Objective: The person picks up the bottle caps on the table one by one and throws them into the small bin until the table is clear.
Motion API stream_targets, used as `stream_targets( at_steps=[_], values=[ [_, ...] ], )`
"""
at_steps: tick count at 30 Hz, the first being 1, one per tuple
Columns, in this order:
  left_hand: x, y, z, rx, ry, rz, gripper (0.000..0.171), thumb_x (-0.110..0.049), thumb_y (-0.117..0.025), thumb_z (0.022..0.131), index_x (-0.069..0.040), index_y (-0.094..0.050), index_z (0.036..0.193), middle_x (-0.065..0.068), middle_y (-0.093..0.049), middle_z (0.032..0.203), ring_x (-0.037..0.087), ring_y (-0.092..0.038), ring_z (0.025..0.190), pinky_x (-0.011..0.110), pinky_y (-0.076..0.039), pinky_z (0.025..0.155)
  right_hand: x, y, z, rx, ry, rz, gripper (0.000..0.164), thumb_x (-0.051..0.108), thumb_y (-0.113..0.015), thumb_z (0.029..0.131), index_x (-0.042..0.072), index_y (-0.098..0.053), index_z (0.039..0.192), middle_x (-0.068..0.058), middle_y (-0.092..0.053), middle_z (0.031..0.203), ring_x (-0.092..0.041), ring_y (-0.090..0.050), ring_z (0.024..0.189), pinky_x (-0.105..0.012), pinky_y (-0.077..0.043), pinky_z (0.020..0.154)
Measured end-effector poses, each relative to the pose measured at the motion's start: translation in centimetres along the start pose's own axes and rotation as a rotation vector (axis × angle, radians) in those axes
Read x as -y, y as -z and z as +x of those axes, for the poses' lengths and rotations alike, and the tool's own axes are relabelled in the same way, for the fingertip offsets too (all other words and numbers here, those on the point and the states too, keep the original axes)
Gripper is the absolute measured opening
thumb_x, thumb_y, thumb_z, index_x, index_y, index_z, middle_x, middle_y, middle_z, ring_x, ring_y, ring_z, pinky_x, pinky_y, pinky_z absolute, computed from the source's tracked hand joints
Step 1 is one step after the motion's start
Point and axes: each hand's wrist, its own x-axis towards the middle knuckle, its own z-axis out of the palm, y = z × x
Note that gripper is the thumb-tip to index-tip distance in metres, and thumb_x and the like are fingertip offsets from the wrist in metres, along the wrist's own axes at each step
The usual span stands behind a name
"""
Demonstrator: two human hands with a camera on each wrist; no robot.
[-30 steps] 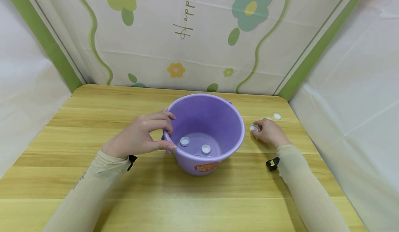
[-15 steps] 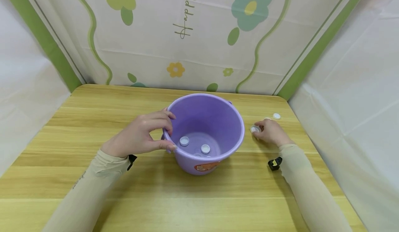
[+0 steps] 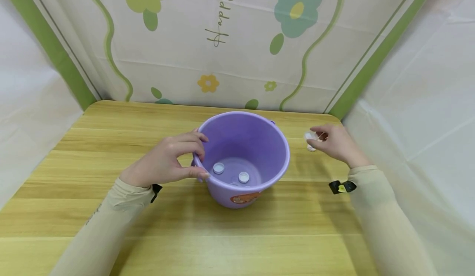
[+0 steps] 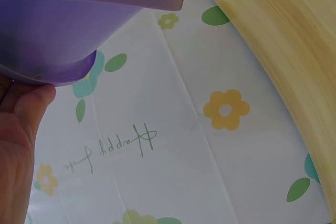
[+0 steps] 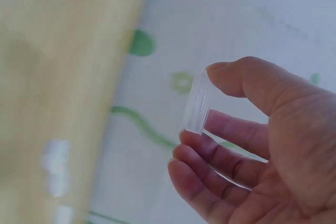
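In the head view a purple bucket [image 3: 245, 144] stands mid-table. My left hand [image 3: 167, 160] grips its left rim, thumb outside and fingertips over the inner edge. White bottle caps [image 3: 218, 168] lie on the bucket's floor, some partly hidden by the front wall. To the right of the bucket, my right hand [image 3: 335, 144] pinches a white cap [image 5: 198, 103] between thumb and fingers, raised above the table. The right wrist view shows that cap's ridged side. Just below it in the head view, another white cap [image 3: 311, 148] appears, partly covered by the held one.
The wooden table [image 3: 148, 234] reaches back to a flower-printed curtain [image 3: 167, 53]. Pale sheets hang at both sides, the right one [image 3: 426, 144] close to my right arm. Blurred white shapes [image 5: 55, 161] lie on the table in the right wrist view.
My right hand has lifted the white cap off the table and moved up and slightly right. The farther cap seen before is now hidden behind the hand. The left hand stays on the rim.
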Motion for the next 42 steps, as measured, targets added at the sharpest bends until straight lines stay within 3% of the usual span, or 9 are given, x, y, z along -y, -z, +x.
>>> stream_targets(
  at_steps=[8,13,24,31,42],
  values=[
    [0.2,0.0,-0.2,0.003,0.012,0.007,0.036,-0.047,-0.076,0.082,-0.014,-0.063,0.084,-0.007,-0.061,0.093,0.024,-0.059,0.113,0.049,-0.039,0.114,4.3,3.5,-0.9,-0.092,0.103,0.016,0.041,0.024,-0.074,0.09,-0.001,-0.068,0.121,-0.009,-0.065,0.095,-0.024,-0.064,0.086,-0.04,-0.057,0.077],
    [0.1,0.0,-0.2,0.003,0.014,0.009,0.036,-0.048,-0.076,0.082,-0.014,-0.063,0.084,-0.007,-0.061,0.093,0.023,-0.059,0.113,0.048,-0.039,0.114,6.4,4.4,-1.3,-0.11,0.146,0.007,0.037,0.02,-0.077,0.087,0.001,-0.07,0.118,-0.005,-0.066,0.093,-0.021,-0.063,0.086,-0.039,-0.059,0.078],
    [0.1,0.1,-0.2,0.005,0.02,0.017,0.037,-0.049,-0.076,0.082,-0.014,-0.063,0.084,-0.007,-0.061,0.094,0.023,-0.059,0.113,0.048,-0.039,0.114,10.8,6.3,-1.8,-0.169,0.326,-0.037,0.032,0.02,-0.079,0.085,0.006,-0.073,0.113,-0.001,-0.067,0.091,-0.017,-0.061,0.083,-0.031,-0.058,0.074],
    [0.0,0.1,-0.2,0.003,0.02,0.016,0.036,-0.047,-0.077,0.081,-0.014,-0.063,0.084,-0.007,-0.061,0.094,0.023,-0.059,0.112,0.048,-0.04,0.114,13.6,7.2,-2.2,-0.144,0.357,-0.055,0.032,0.022,-0.078,0.086,0.01,-0.073,0.116,0.002,-0.066,0.093,-0.014,-0.059,0.085,-0.029,-0.052,0.071],
    [0.0,0.1,-0.1,0.002,0.009,0.016,0.033,-0.043,-0.079,0.081,-0.015,-0.063,0.084,-0.008,-0.06,0.093,0.023,-0.059,0.112,0.048,-0.04,0.114,16.6,7.0,-1.9,-0.089,0.472,-0.045,0.034,0.018,-0.082,0.083,0.005,-0.073,0.112,0.001,-0.067,0.096,-0.011,-0.059,0.086,-0.032,-0.055,0.072]
  ],
)
